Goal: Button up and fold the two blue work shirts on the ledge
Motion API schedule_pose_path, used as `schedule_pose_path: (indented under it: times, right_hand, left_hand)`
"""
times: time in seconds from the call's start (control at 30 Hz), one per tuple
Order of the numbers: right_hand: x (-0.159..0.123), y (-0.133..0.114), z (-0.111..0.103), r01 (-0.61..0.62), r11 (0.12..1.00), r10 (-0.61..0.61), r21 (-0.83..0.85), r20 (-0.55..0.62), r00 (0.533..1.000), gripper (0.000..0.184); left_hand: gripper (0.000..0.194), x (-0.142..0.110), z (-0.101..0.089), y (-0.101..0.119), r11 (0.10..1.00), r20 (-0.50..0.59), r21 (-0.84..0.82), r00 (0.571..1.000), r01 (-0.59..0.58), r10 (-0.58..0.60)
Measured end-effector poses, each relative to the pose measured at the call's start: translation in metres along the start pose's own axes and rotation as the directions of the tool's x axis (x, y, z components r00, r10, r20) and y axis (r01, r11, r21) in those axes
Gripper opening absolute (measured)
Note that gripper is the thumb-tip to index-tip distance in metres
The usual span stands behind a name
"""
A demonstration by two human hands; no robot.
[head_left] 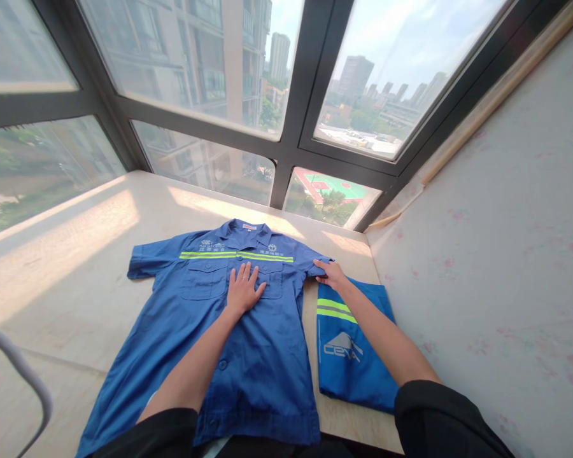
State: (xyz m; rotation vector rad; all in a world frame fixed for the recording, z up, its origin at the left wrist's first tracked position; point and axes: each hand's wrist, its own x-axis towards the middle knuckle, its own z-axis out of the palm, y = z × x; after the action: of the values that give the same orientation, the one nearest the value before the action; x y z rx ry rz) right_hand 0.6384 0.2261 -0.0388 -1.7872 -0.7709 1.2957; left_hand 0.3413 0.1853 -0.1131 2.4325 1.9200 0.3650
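Observation:
A blue short-sleeved work shirt lies spread front side up, its collar toward the window and a yellow-green reflective stripe across the chest. My left hand rests flat on the shirt's chest near the button line, fingers apart. At the shirt's sleeve on the right, my right hand pinches the cuff between thumb and fingers. Under my right forearm lies a folded blue garment with yellow-green stripes and a grey-white logo, partly covered by the arm.
The shirt lies on a pale window ledge with sunlit patches. Dark-framed windows rise behind it. A flower-patterned wall bounds the right side. A curved grey tube-like object stands at the lower left.

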Motion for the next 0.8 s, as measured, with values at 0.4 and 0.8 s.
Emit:
schedule_pose_path:
  times: [0.4, 0.8]
  right_hand:
    - [-0.017, -0.009, 0.034, 0.318, 0.861, -0.375, -0.397, -0.074, 0.924, 0.022]
    - [-0.054, 0.014, 0.095, 0.693, 0.041, -0.341, -0.720, 0.642, 0.687, 0.063]
  left_hand:
    - [0.068, 0.000, -0.002, 0.001, 0.999, 0.011, -0.031, 1.000, 0.009, -0.009]
    - [0.068, -0.001, -0.002, 0.001, 1.000, 0.004, -0.030, 1.000, 0.006, -0.006]
